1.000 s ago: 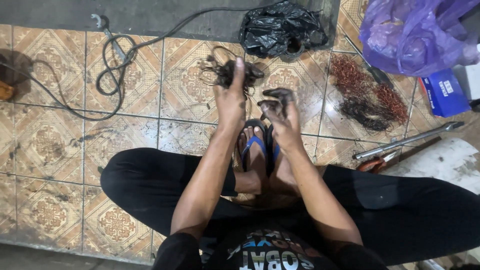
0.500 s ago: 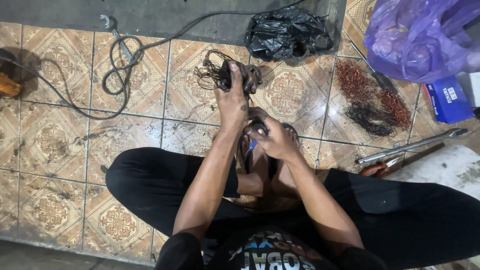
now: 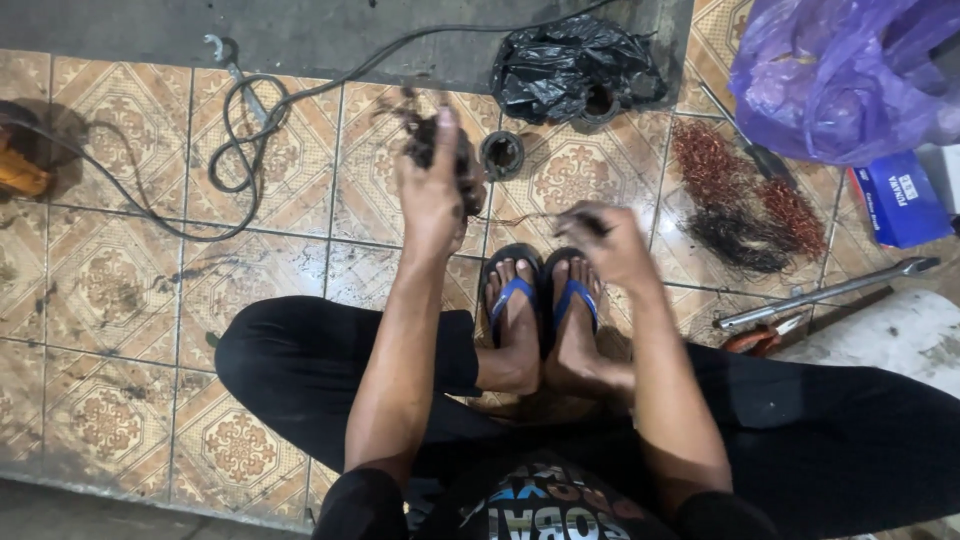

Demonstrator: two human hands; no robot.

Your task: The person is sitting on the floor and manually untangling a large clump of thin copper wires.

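The left hand is raised over the tiled floor, its fingers clenched around a dark tangle of wire that sticks out above them. The right hand sits lower and to the right, its fingers pinching a thin strand that runs toward the left hand. Just beyond the left fingers lies a small dark ring, then a black plastic bag. Right of the right hand lies a pile of reddish wire.
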